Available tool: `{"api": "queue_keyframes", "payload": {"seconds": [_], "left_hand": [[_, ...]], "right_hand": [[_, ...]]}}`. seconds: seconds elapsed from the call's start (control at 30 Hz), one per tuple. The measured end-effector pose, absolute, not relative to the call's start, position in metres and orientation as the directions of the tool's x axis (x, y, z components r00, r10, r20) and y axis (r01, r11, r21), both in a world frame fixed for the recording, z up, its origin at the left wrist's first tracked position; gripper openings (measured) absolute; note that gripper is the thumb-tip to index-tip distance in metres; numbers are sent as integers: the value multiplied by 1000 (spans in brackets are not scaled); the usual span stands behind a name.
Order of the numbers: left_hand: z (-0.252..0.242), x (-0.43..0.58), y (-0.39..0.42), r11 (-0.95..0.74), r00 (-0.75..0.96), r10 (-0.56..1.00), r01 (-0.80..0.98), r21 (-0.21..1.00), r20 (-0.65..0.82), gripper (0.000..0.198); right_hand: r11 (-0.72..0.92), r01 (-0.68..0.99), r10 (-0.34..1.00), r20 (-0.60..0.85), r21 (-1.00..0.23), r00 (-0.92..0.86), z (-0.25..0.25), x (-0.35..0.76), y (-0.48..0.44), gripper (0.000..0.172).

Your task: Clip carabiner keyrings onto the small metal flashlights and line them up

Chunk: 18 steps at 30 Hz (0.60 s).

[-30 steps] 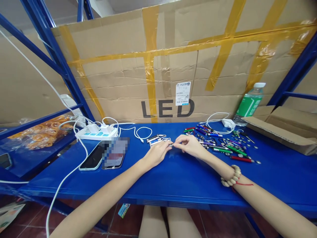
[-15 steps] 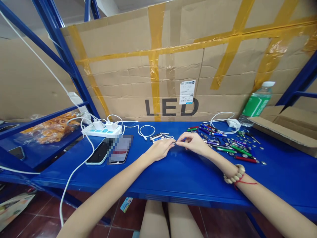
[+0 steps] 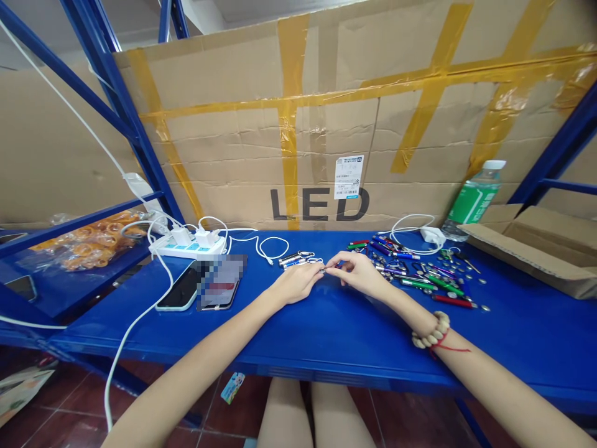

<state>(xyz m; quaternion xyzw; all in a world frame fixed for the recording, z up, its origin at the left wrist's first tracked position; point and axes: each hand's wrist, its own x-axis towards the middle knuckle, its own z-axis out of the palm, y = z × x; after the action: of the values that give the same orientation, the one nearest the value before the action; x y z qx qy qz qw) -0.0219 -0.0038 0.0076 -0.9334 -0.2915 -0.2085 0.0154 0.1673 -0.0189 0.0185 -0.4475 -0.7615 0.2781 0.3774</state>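
Note:
My left hand [image 3: 298, 283] and my right hand [image 3: 357, 272] meet fingertip to fingertip above the blue tabletop. Both are closed in a pinch on a small metal flashlight [image 3: 323, 270], mostly hidden by the fingers; a silvery bit of it shows between them. Just behind my left hand lie a few finished-looking small flashlights [image 3: 293, 259] with clip hooks, silver and blue. To the right of my right hand spreads a loose pile of small metal tubes [image 3: 417, 284] in red, green, blue and purple, with round silvery button-like pieces [image 3: 485, 308] among them.
Two phones [image 3: 180, 292] and a white power strip [image 3: 186, 247] with cables are at left. A white charger [image 3: 433, 235], a green-labelled bottle [image 3: 474, 196] and an open cardboard box [image 3: 522, 252] stand at right. A large carton [image 3: 242, 155] backs the blue table [image 3: 336, 339].
The camera view has shifted slightly, moving the scene a little left. My fingers have closed nearer together around the small piece; the pile lies as before.

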Motion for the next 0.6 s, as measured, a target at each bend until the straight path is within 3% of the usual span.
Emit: {"api": "queue_keyframes", "payload": {"seconds": [0.6], "left_hand": [[8,-22,-5,-827,736,546,550,119,400,27]], "right_hand": [[486,394,868,381,-780,-317,18,167,-18,33]]}}
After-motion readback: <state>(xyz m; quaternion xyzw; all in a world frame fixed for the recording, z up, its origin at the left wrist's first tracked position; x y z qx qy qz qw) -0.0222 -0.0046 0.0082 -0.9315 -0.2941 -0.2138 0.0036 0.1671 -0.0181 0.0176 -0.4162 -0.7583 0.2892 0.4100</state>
